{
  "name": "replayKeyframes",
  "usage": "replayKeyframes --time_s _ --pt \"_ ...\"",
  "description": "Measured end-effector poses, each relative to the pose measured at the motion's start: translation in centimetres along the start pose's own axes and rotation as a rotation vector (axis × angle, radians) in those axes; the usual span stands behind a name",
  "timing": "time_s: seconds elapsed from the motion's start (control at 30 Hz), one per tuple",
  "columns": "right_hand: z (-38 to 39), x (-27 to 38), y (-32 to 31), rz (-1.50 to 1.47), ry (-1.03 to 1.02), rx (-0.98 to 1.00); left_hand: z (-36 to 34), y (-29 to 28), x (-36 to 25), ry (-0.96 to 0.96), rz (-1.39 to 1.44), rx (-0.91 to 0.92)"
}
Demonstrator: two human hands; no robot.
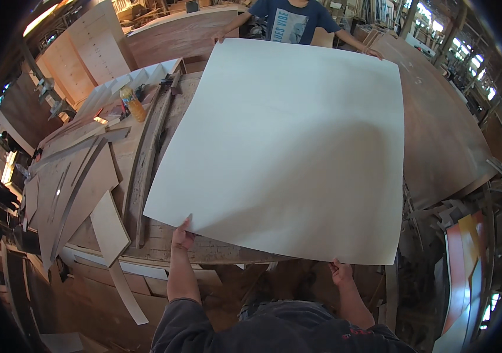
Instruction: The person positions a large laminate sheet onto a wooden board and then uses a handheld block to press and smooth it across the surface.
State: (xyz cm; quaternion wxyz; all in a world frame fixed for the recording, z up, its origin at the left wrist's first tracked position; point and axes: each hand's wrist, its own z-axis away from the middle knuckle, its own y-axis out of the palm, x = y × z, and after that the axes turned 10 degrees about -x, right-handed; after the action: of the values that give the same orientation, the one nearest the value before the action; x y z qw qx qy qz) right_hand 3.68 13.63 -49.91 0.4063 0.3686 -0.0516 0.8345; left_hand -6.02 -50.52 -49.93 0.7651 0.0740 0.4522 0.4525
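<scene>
A large white sheet (274, 147) spans the middle of the view above a worn wooden workbench (169, 101). My left hand (183, 236) grips the sheet's near edge close to its left corner, thumb on top. My right hand (341, 270) pinches the same edge farther right, short of the right corner. Across from me, a person in a dark blue T-shirt (321, 20) holds the far edge, one hand (220, 35) at each corner. Beneath the sheet's left side, a long dark wooden strip (142, 194) runs along the bench.
The bench's left half carries offcut boards (107, 229), thin strips and a bottle of yellow liquid (134, 107). A large brown panel (439, 129) stands at the right, beside scrap pieces (459, 270). Plywood panels (95, 44) lean at the back left, and more scraps lie around the bench's base.
</scene>
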Motion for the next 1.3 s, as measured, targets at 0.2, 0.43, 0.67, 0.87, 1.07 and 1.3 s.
replayKeyframes --time_s 0.2,0.43,0.67,0.87,1.07,1.3 --pt "0.0 0.4 -0.5 -0.002 -0.013 -0.006 0.3 0.7 0.8 -0.018 -0.01 -0.034" --pt "0.2 0.5 0.0 0.002 0.0 0.0 0.0 0.3 0.7 0.023 -0.005 0.038" --pt "-0.4 0.3 -0.4 -0.015 0.001 0.027 -0.1 0.4 0.6 0.006 0.018 -0.044" --pt "-0.6 -0.2 -1.0 -0.004 -0.003 0.049 0.1 0.3 0.7 0.015 -0.009 -0.049" --pt "-0.3 0.1 -1.6 -0.016 -0.005 -0.01 0.4 1.4 1.1 -0.005 -0.058 -0.04" --pt "-1.3 0.2 -0.6 -0.041 -0.05 0.079 0.5 1.2 1.1 0.046 -0.057 0.028"
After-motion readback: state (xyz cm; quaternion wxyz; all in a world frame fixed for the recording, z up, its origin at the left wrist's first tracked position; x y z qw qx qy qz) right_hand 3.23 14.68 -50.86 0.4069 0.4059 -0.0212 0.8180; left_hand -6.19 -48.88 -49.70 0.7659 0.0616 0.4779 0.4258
